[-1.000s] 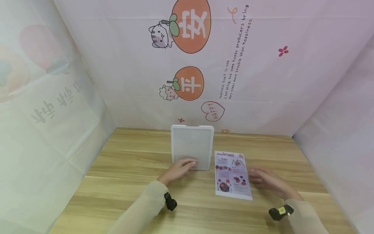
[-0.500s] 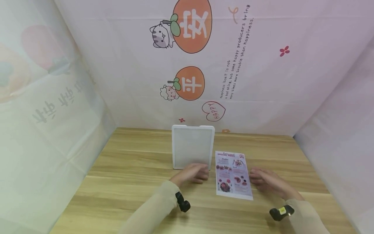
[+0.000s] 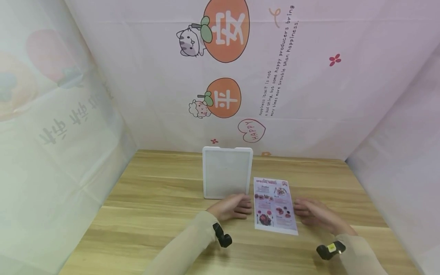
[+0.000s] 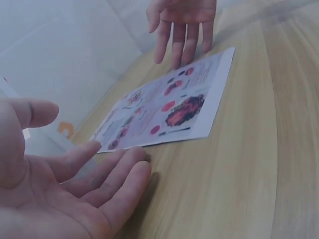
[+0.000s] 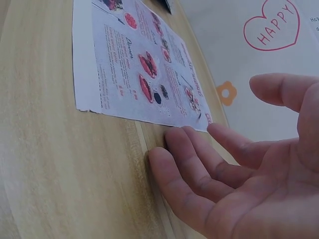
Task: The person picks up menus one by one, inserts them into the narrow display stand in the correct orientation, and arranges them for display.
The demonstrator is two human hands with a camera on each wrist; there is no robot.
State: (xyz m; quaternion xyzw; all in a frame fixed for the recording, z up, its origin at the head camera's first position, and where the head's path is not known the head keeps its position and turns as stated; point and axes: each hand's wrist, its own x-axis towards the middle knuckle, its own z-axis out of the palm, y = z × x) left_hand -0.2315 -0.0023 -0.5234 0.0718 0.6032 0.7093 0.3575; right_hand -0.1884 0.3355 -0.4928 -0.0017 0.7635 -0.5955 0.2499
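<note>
A printed menu sheet lies flat on the wooden table between the two hands, its title reading "SPECIAL MENU". My left hand is at the sheet's left side, in front of the white-framed panel, and holds nothing. In the left wrist view, the left fingers are loosely bent near the sheet's edge. My right hand stays close to the sheet's right edge, palm turned inward. Its relaxed fingers hold nothing in the right wrist view. Whether any fingertip touches the paper I cannot tell.
The white-framed panel stands or lies behind the left hand; which of these, I cannot tell. White printed cloth hangs along the table's back and on both sides. Bare wood extends left of the panel.
My left hand has moved right, off the white-framed panel's lower part, to the menu's left side. The right hand, panel and menu have stayed about where they were.
</note>
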